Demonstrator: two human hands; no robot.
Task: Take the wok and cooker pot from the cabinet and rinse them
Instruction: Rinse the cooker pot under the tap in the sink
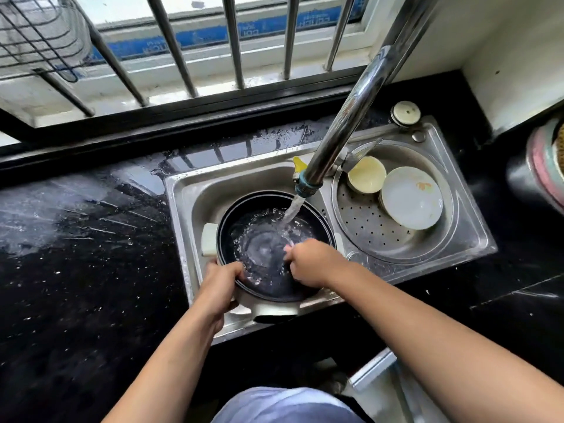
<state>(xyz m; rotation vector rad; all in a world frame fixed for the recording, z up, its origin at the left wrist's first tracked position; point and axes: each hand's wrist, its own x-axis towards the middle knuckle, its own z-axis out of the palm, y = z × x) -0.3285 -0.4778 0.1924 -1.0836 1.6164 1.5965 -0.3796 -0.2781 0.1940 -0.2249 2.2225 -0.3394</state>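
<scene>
A dark-lined cooker pot point(244, 209) with a white outer shell and white side handles sits in the left steel sink basin point(195, 196). Water pours from the chrome tap point(345, 117) into the pot and splashes inside. My left hand point(221, 280) grips the pot's near-left rim. My right hand point(311, 264) reaches inside the pot with fingers curled against the wet inner wall; I cannot see anything held in it. No wok is in view.
The round right basin point(366, 227) holds a cream bowl point(366, 174) and a white plate point(410, 198). Black wet countertop point(85, 239) lies to the left. Window bars point(235, 41) stand behind the sink. A wire rack point(36, 32) hangs upper left. A container point(543, 166) stands far right.
</scene>
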